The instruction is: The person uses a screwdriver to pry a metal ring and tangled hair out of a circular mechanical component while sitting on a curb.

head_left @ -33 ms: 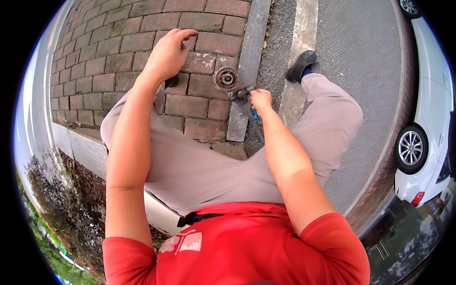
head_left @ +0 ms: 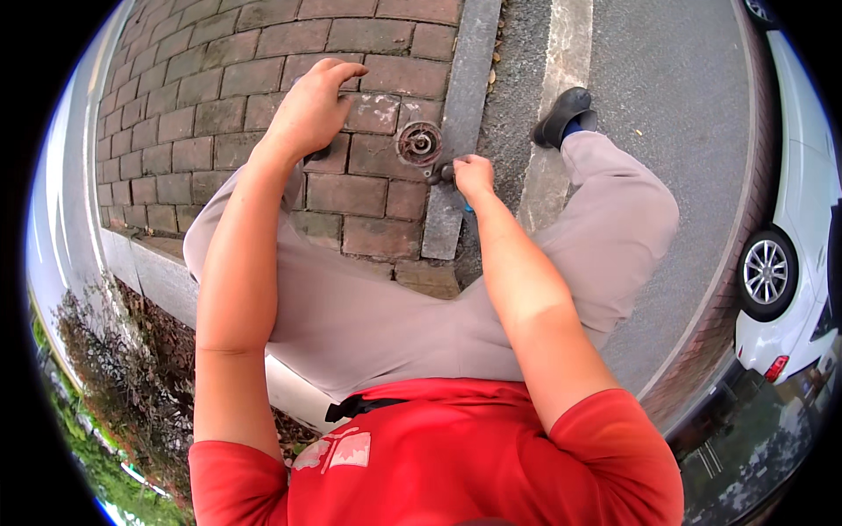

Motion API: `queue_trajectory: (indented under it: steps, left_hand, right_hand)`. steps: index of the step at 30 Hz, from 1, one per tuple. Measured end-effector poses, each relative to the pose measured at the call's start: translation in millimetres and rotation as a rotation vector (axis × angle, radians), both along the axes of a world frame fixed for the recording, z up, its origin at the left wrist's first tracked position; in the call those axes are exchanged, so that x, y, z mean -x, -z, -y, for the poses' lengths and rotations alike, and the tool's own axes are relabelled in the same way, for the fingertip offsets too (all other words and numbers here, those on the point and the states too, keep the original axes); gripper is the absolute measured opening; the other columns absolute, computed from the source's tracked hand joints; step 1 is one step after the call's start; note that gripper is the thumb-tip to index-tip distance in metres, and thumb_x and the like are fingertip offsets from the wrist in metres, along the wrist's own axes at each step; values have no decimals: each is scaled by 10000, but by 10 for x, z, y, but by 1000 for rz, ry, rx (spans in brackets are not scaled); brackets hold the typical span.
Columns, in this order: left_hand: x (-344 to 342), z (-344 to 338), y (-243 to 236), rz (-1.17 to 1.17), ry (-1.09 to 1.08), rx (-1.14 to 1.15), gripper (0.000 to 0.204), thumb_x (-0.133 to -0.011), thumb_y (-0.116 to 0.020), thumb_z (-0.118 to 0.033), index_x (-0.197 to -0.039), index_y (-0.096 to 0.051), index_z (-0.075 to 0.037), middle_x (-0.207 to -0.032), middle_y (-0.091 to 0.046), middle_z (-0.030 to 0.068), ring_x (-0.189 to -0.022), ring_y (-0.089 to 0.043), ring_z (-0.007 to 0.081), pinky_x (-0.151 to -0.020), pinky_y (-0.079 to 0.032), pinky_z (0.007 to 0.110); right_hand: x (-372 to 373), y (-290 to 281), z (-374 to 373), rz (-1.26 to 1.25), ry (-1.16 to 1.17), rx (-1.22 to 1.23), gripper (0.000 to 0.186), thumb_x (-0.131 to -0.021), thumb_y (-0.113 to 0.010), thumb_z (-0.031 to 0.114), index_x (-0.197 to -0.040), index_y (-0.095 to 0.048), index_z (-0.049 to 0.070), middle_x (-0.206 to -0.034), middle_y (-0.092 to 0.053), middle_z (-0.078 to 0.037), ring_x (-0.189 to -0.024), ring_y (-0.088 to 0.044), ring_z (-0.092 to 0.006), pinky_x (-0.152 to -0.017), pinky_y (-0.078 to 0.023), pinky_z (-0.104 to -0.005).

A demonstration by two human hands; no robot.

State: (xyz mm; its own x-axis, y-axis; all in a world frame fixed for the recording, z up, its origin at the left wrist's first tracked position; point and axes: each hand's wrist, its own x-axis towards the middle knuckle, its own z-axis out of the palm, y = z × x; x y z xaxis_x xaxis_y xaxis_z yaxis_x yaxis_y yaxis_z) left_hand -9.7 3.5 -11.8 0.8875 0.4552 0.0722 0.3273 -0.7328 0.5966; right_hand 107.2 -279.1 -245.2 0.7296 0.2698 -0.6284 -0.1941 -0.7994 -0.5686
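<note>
A round, rust-brown metal part (head_left: pixel 418 144) with rings around a hollow-looking centre lies on the brick paving beside the grey kerb. Just below and right of it, over the kerb, are small dark rounded lumps (head_left: pixel 440 174); whether they belong to it I cannot tell. My right hand (head_left: pixel 474 175) is closed next to these lumps, and its fingers hide most of what they grip. A bit of blue shows under that hand. Over the bricks to the left, my left hand (head_left: pixel 313 110) hangs with its index finger stretched out, holding nothing visible.
My knees are spread around the work spot, one dark shoe (head_left: pixel 563 117) on the asphalt by a white painted line (head_left: pixel 568 39). The kerb (head_left: pixel 474 66) divides brick paving (head_left: pixel 373 37) from road. A white car (head_left: pixel 802 167) stands at right; shrubs (head_left: pixel 123 386) grow at lower left.
My right hand has shifted slightly up and left, and less of the blue piece shows under it. My left hand has dipped a little. The round metal part stays in place.
</note>
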Motion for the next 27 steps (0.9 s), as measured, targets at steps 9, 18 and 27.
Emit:
queue_trajectory:
  steps: [9,18,27]
  left_hand:
    - [-262,54,-44,-177,1,158,249,-880,-595,-67,-1121,-659,-61,-843,-675,155,-805,-656,286,-751,-499,351]
    - [-308,67,-45,-265,40,152,364,-864,-689,-263,-1153,-644,-47,-929,-691,195,-863,-658,354,-773,-509,411]
    - [-209,142,350,-375,160,142,353,-868,-668,-249,-1136,-643,-21,-969,-691,200,-930,-653,365,-837,-508,424]
  right_hand:
    - [-104,-258,-709,155,-320,-106,327,-864,-647,163,-1190,-643,127,-953,-687,-145,-904,-661,-306,-808,-509,-414]
    - [-327,-324,-910,244,-896,-21,224,-859,-663,193,-1064,-642,105,-1055,-633,-161,-1033,-599,-353,-880,-485,-446]
    - [-570,-288,-648,342,-189,-89,462,-787,-782,240,-1170,-639,23,-880,-673,-113,-777,-635,-229,-739,-515,-355]
